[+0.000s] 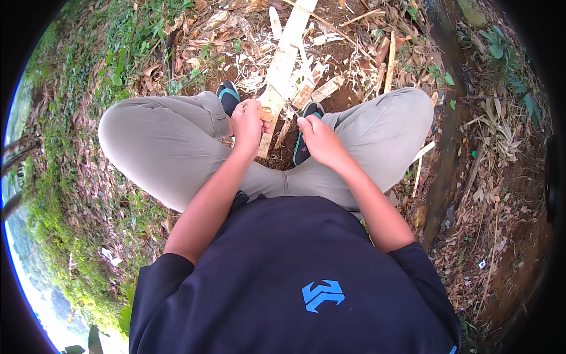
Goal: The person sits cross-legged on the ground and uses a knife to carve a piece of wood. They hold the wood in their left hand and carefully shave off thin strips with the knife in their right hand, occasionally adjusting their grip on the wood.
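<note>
1. Head view: nearest me are my smooth dark shirt [265,253] and my creased, pale grey-beige trousers [159,130], knees spread wide.
2. My left hand [247,125] is closed on a small, blocky, orange-brown wood piece [266,114]; my right hand [319,140] is curled, and I cannot tell whether it holds anything.
3. The flat, pale, straight-edged plank [288,59] has its near end between my hands, nearer the left; its long axis runs away from me, leaning right.
4. My dark shoes [302,150], trimmed in teal, flank it.
5. Farther out, a rough wood chunk [328,89] and thin, pale shavings [352,64] lie among dry leaves, with green plants [118,68] to the left.
</note>
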`<state>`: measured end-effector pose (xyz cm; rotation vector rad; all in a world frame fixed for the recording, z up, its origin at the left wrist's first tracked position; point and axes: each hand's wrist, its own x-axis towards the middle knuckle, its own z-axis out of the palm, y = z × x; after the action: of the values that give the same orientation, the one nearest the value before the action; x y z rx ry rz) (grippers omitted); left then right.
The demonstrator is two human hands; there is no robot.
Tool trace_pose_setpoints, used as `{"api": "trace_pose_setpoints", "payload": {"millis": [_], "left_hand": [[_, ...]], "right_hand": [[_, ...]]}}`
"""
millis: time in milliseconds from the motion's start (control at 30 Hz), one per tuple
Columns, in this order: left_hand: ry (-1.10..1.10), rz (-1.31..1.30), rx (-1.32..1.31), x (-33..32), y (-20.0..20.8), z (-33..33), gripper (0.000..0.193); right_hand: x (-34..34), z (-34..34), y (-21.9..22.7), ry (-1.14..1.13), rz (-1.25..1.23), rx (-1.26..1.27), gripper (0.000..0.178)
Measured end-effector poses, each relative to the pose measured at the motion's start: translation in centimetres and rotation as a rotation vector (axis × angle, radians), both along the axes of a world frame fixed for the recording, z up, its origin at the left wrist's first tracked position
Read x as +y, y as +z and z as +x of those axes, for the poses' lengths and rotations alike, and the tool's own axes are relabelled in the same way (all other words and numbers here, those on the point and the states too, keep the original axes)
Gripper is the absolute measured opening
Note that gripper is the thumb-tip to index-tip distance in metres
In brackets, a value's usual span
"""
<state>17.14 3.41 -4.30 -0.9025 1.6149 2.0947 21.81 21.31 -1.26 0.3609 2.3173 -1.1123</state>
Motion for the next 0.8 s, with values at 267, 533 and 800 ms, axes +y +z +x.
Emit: {"api": "trace_pose_setpoints", "payload": {"millis": [267, 533, 800], "left_hand": [[0.005, 0.034, 0.025, 0.7, 0.3, 0.1, 0.023], [0.044, 0.007, 0.041, 0.6, 0.2, 0.4, 0.022], [0.115, -0.036, 0.018, -0.2, -0.2, -0.4, 0.022]], "right_hand": [[-0.7, 4.7, 0.3, -0.049, 0.005, 0.098, 0.041], [-1.4, 3.2, 3.6, 0.138, 0.153, -0.057, 0.042], [-4.5, 2.3, 4.2, 0.161, 0.294, -0.011, 0.037]]}}
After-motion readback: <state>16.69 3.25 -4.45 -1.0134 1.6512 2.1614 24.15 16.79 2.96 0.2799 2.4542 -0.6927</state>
